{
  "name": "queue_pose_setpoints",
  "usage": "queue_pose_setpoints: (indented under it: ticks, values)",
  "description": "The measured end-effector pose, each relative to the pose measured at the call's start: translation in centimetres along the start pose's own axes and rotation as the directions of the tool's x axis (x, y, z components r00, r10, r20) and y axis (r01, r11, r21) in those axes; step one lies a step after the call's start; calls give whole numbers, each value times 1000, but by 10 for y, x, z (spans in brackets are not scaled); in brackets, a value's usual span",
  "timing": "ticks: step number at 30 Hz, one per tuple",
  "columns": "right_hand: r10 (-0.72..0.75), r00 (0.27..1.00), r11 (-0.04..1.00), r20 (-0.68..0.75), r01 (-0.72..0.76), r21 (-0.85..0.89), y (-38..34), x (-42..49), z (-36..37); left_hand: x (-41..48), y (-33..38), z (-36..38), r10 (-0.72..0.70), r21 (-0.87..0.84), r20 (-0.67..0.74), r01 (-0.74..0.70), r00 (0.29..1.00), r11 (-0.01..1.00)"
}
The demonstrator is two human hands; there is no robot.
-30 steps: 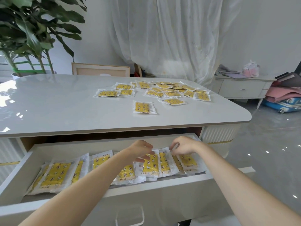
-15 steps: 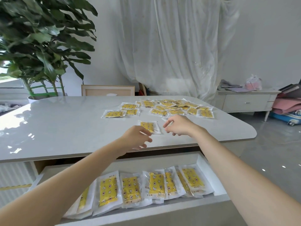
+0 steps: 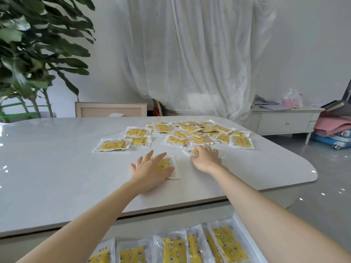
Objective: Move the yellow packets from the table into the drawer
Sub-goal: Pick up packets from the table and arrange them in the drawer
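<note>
while both hands are down on the table [image 3: 57, 168]
left hand [image 3: 152, 168] fingers spread wide on one yellow packet [image 3: 168, 165]; right hand [image 3: 206, 158] touches a second packet [image 3: 193, 152], grip kinda unclear.

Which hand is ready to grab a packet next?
Probably the left hand: it lies flat over a lone packet, apart from the others. The right hand only touches the edge of the pile.
</note>
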State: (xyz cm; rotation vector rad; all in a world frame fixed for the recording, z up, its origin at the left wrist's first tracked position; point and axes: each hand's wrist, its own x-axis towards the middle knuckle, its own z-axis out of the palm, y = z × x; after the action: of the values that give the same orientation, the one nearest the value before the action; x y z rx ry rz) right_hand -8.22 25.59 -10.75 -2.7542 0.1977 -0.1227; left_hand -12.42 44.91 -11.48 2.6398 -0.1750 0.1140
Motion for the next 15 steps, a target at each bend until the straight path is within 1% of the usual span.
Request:
queue_pose_setpoints:
  ticks: [3, 5, 7, 9, 12, 15]
  values:
    - [16, 998, 998, 64, -12, -60, 1, 20, 9, 14, -2, 7, 34, 42, -5, -33, 999, 999]
    - [8, 999, 1000, 41, -8, -22, 0, 27, 12, 21, -5, 7, 42, 46, -22, -41, 999, 998]
    - [-8, 1000, 999, -5, 8, 53, -4, 30, 12, 28, -9, 5, 31, -3, -59, -31, 998, 1000]
    - [-36, 999, 985, -21, 39, 168, -9, 29, 12, 31, -15, 2, 4, -115, -89, -14, 996, 993]
    - [-109, 994, 910, -17, 107, 402, -17, 21, 12, 30, -23, -2, -24, -249, -147, -13, 989, 968]
    - [-120, 992, 860, -25, 116, 497, -24, 7, 11, 23, -32, -5, -62, -323, -201, -6, 978, 946]
